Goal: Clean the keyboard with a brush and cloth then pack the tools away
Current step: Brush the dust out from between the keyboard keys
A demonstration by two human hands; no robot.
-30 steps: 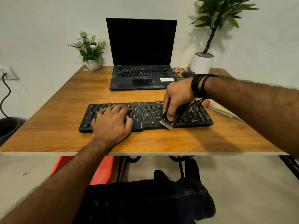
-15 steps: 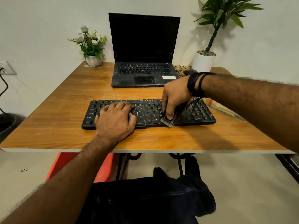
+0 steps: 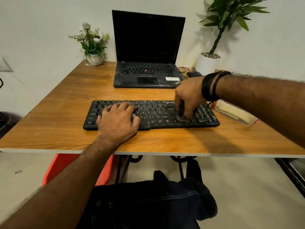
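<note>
Shifted rightward along keyboard [image 3: 151, 114] on table [image 3: 49, 123]: right hand [image 3: 188, 98], fingers curled around brush [image 3: 182, 117], bristles on keys. Left hand [image 3: 118, 120] spread flat, bracing. Brushing unfinished; cloth not identifiable.

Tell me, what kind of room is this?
Probably a small home desk or work corner: a wooden table holds a laptop, a separate keyboard and potted plants against a plain wall.

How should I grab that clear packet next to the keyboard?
Probably from above, fingers pinching across its narrow middle. The clear packet lies flat on the table, long and thin, just right of the keyboard. The right forearm hangs over it now, so wait until that moves.
</note>
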